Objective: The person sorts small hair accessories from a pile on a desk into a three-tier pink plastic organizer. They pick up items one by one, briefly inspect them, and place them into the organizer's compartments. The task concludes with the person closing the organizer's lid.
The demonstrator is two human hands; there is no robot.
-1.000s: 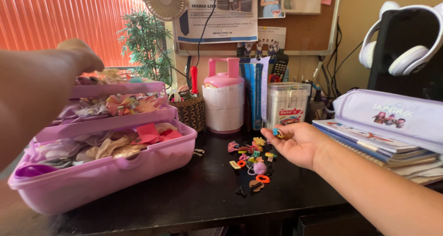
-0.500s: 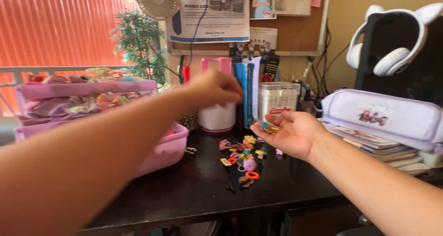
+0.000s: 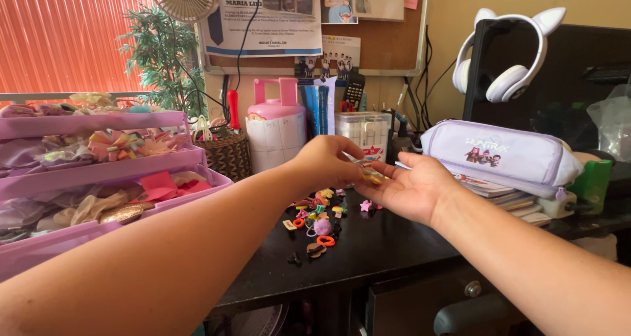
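A small yellow hair clip (image 3: 372,176) lies in the upturned palm of the right hand (image 3: 409,192), which is open and cupped, while the left hand (image 3: 327,164) closes its fingertips on the clip in a pinch. The two hands meet above the dark bench (image 3: 388,244). Just below and to the left of them, a scatter of tiny coloured hair accessories (image 3: 319,221) is spread on the bench, among them an orange ring and a purple pompom. Beyond the hands stand a pink lidded canister (image 3: 276,129) and a clear plastic box (image 3: 363,133). Right of the right hand, a lilac pencil case (image 3: 499,157) rests on a stack of books, with white cat-ear headphones (image 3: 509,60) hung above it. Far to the left of the left arm sits a tiered pink organiser (image 3: 98,171) filled with bows. A clean pick, by this view, calls for a steady palm and a fingertip pinch on the clip's edges alone.
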